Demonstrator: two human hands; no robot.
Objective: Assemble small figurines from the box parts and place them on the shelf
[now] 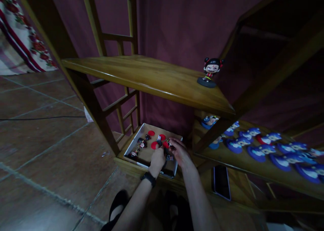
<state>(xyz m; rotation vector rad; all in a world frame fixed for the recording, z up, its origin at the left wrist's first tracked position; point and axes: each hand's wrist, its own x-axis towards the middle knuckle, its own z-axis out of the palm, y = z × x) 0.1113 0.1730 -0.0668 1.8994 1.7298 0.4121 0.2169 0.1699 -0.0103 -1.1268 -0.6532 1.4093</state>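
Observation:
Both hands reach into a shallow cardboard box [152, 159] on the low shelf. My left hand [157, 159], with a black watch on its wrist, has its fingers closed at a small dark-and-white piece [159, 138]; whether it grips that piece is hard to see. My right hand [180, 152] pinches a small dark-haired figurine [169, 142], partly hidden by the fingers. Red discs [151, 133] lie in the box around the hands. Along its left side lie several small figurines [142, 143]. Another dark, striped piece [169, 157] is between my forearms.
Above the box, a wooden shelf [141, 72] carries a standing figurine [212, 69] on a dark base. To the right, several blue-and-white figurines [262, 150] crowd another shelf. A dark phone-like rectangle [221, 182] lies lower down. A wooden post [101, 123] stands left of the box.

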